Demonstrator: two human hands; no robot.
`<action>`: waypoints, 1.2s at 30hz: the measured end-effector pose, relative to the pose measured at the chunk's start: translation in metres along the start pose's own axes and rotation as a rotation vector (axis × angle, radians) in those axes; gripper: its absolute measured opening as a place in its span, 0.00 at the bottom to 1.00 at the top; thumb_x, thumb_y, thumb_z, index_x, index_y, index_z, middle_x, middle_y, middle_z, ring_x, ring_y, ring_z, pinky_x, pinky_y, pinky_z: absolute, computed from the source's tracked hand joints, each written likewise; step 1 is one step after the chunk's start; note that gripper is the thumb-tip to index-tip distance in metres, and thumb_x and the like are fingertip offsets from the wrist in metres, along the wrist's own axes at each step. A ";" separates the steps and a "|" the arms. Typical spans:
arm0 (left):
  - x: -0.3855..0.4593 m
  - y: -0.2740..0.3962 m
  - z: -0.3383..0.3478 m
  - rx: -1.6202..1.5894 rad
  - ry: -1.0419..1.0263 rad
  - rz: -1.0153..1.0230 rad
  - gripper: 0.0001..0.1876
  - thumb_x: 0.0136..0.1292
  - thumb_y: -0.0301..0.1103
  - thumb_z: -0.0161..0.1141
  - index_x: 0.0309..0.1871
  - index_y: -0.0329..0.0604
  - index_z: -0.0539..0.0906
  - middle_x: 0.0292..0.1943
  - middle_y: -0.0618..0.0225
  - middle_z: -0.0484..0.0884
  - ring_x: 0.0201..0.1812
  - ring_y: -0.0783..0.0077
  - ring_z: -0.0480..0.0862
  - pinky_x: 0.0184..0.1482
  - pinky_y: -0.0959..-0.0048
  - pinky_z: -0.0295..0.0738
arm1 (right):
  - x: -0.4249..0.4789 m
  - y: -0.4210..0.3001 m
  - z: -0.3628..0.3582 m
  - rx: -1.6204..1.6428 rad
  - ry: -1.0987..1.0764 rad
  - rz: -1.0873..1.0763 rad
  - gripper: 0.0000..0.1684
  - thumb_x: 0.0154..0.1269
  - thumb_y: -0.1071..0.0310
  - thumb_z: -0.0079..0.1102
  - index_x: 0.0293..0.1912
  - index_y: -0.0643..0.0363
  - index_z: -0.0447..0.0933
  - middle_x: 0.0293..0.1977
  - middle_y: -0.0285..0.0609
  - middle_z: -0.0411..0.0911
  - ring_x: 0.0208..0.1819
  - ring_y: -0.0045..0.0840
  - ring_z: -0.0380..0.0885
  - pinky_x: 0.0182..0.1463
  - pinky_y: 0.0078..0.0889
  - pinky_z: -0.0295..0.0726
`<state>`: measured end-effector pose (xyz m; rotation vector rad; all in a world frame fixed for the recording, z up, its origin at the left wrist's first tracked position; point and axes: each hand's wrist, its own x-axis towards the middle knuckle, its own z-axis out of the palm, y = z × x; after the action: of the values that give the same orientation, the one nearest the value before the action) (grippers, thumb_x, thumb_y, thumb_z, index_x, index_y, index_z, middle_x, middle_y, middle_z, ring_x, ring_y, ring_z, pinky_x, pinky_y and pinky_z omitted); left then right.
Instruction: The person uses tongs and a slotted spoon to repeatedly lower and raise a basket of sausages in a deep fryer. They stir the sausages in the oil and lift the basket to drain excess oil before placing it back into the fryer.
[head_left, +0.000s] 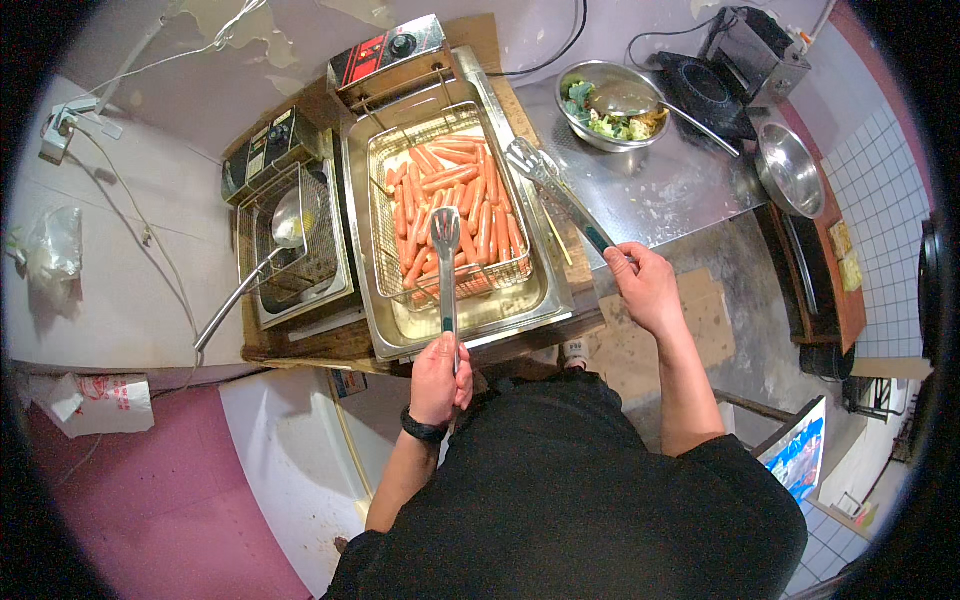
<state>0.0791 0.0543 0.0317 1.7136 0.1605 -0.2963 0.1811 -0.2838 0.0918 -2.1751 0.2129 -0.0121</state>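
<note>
My left hand (441, 379) is closed around the handle end of metal tongs (448, 289), whose slotted head lies over the near part of a heap of sausages (450, 180). The sausages fill a wire basket (382, 259) set in the large deep fryer (559, 304), with yellowish oil around them. My right hand (645, 285) grips a second pair of metal tongs (574, 206), slanting up and left; their head is above the fryer's right rim. Whether either pair pinches anything cannot be told.
Left stands a smaller fryer (341, 262) with a wire basket and a long-handled skimmer (240, 296). A metal bowl (611, 142) of cut vegetables, with a strainer across it, sits on the metal counter at the right. Beyond are an induction cooker (701, 82) and another metal bowl (791, 169).
</note>
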 end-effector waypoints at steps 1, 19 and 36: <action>-0.001 -0.006 0.001 -0.044 -0.008 -0.036 0.21 0.86 0.50 0.44 0.41 0.43 0.74 0.16 0.74 0.69 0.10 0.80 0.65 0.12 0.76 0.63 | 0.000 0.000 0.001 0.011 -0.006 0.011 0.20 0.78 0.53 0.63 0.46 0.63 0.84 0.20 0.30 0.73 0.24 0.14 0.67 0.29 0.27 0.68; -0.003 -0.113 -0.004 -0.818 -0.007 -0.557 0.22 0.85 0.54 0.44 0.42 0.44 0.73 0.17 0.74 0.69 0.11 0.79 0.65 0.14 0.75 0.63 | 0.014 0.003 0.012 0.044 -0.028 -0.032 0.21 0.78 0.52 0.63 0.46 0.64 0.84 0.20 0.30 0.74 0.23 0.13 0.70 0.29 0.26 0.69; -0.012 0.005 -0.013 -0.528 0.061 -0.305 0.21 0.85 0.52 0.46 0.41 0.44 0.74 0.16 0.74 0.69 0.11 0.79 0.64 0.13 0.76 0.62 | 0.013 -0.006 0.003 0.035 -0.038 -0.010 0.23 0.76 0.50 0.63 0.46 0.64 0.84 0.23 0.36 0.76 0.26 0.21 0.72 0.31 0.31 0.70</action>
<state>0.0702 0.0670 0.0415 1.1712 0.5028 -0.3870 0.1954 -0.2800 0.0936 -2.1401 0.1783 0.0201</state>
